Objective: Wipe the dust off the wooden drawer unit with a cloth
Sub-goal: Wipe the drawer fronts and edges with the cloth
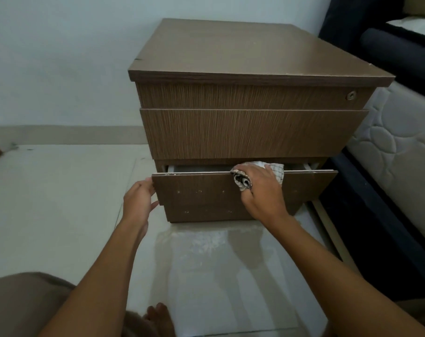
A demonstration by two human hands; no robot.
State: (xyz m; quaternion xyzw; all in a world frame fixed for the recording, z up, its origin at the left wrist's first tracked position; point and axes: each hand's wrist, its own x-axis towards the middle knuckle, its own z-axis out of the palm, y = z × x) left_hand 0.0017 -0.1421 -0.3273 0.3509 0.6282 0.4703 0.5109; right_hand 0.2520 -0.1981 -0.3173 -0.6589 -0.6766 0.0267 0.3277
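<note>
A brown wooden drawer unit with three drawers stands on the floor in front of me. Its bottom drawer is pulled partly out. My right hand grips a bunched white checked cloth and presses it on the top edge of that drawer's front panel, near the middle. My left hand rests against the left end of the same panel, fingers curled on its edge. Most of the inside of the drawer is hidden.
A quilted white mattress on a dark bed frame stands close on the right of the unit. Pale glossy floor tiles stretch to the left and front. A white wall is behind. My knee and toes show at the bottom.
</note>
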